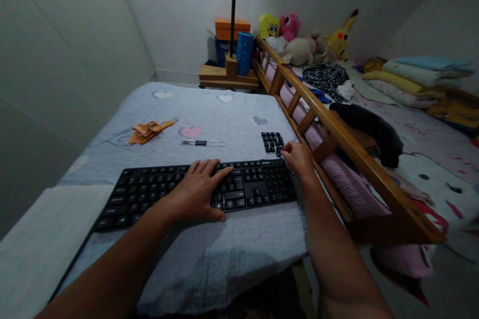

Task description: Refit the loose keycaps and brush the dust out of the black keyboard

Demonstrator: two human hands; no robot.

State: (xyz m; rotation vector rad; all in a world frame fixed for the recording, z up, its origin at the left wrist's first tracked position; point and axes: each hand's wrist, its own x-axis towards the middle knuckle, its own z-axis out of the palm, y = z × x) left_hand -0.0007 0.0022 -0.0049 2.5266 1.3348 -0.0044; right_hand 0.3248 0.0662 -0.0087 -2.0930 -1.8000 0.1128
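Observation:
A black keyboard (140, 192) lies across the cloth-covered table in front of me; the number pad (279, 182) at its right end looks bare of keycaps. My left hand (200, 192) rests flat on its middle, fingers spread. Just behind the right end, several loose black keycaps (270, 139) are laid out in rows. My right hand (298, 157) is at the near right corner of that group, thumb and forefinger pinched at a keycap (279, 151). Farther left lies a wire keycap puller (201, 143) with a black middle.
An orange cloth (144, 132) and a brush (170, 122) lie at the table's back left. A wooden bed rail (329, 119) runs close along the right side. Behind the table stand a wooden base (213, 75) with a black pole and a blue foam roller (245, 55).

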